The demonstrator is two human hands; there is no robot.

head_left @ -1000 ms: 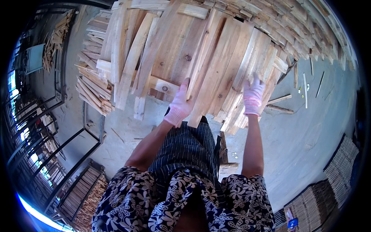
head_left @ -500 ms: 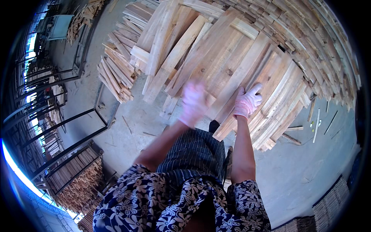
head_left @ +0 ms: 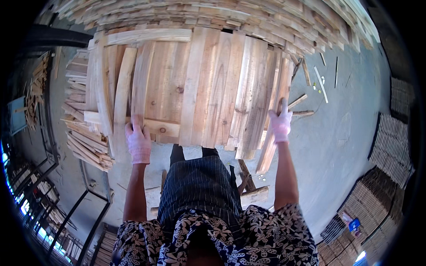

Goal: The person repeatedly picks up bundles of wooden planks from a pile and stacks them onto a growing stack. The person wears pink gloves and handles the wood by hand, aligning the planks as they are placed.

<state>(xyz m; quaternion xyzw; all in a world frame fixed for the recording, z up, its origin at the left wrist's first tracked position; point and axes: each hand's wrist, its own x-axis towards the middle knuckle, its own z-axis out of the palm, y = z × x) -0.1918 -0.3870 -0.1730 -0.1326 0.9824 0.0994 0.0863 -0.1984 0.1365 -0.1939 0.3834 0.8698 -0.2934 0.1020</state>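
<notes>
In front of me planks lie side by side in a broad row. My left hand, in a pale pink-white glove, is at the near end of a long plank on the row's left part, its fingers closed over that end. A short crosswise plank lies just right of it. My right hand, gloved alike, grips the edge of the outermost plank on the right, thumb on top. That plank's near end sticks out toward me past the others. Fingertips beneath the wood are hidden.
A tall stack of planks runs along the far side. Loose narrow pieces are heaped at left. Offcuts lie on the grey floor at right, beyond which bundled stacks stand. A dark metal frame is at lower left.
My view has turned, and the row now lies straight ahead. My hands have moved apart: the left to a plank at the left, the right from atop the boards to the right-hand edge.
</notes>
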